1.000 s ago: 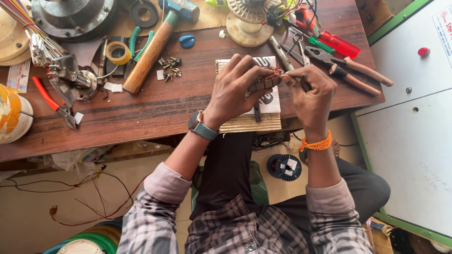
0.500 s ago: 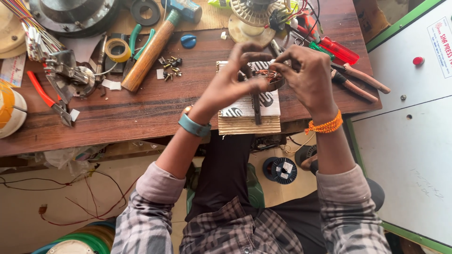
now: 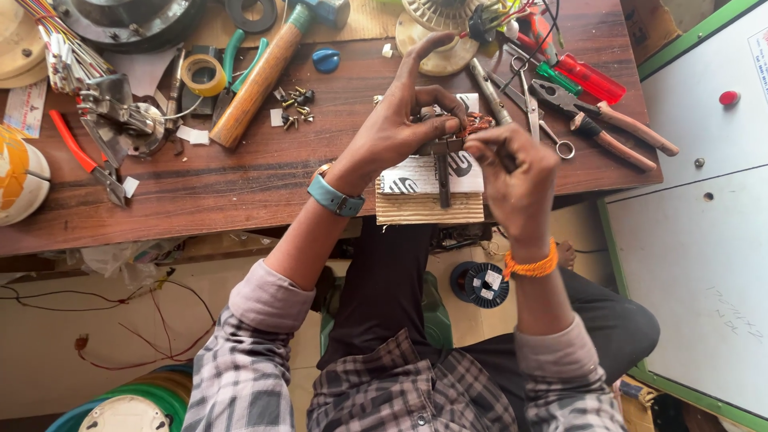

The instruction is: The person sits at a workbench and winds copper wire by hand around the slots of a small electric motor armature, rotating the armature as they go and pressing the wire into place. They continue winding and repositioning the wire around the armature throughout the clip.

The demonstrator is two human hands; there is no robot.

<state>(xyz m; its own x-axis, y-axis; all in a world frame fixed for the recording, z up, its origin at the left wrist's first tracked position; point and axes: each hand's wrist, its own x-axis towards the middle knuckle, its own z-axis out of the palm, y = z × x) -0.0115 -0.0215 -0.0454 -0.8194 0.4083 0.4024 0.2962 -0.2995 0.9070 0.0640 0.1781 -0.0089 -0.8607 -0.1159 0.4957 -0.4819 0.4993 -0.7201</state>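
Broadly, a wooden workbench (image 3: 200,192) carries a cardboard pad (image 3: 430,210) at its near edge. Above it the left hand (image 3: 396,132) is closed around a small motor rotor (image 3: 445,138), shaft pointing toward the person. Just right, the right hand (image 3: 516,172) pinches its copper wire (image 3: 478,124).

I'm looking down at a repair workshop, the sort where small motors get rewound. The worn wooden bench (image 3: 200,192) is littered with a wooden-handled hammer (image 3: 256,80), pliers (image 3: 616,132), screwdrivers (image 3: 588,76), loose screws (image 3: 294,108) and a roll of tape (image 3: 202,74). A spool of wire (image 3: 482,284) sits on the floor beneath it.
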